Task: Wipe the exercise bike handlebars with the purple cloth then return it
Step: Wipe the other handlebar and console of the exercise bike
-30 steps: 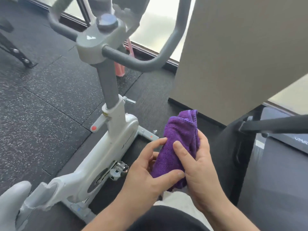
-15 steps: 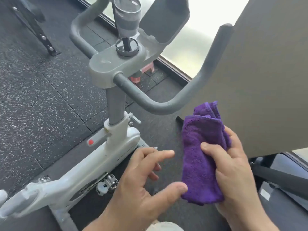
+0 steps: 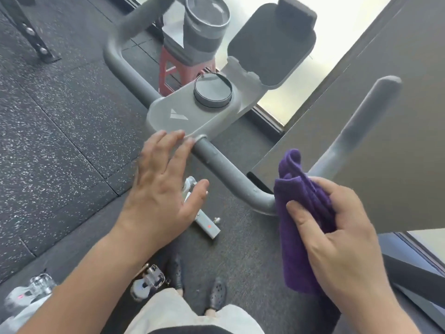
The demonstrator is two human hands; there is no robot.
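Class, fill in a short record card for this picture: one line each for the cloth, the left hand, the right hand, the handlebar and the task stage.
cloth: purple cloth, bunched, at the handlebar's right bend
left hand: left hand open, fingertips at the grey console
right hand: right hand gripping the cloth
handlebar: grey handlebar, curving up at the right
task stage: wiping seemingly about to begin

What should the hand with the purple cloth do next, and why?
Probably press the purple cloth onto the handlebar bend beside it and slide along. The right hand grips the cloth right at that bend, while the open left hand reaches toward the console, perhaps to steady the bike.
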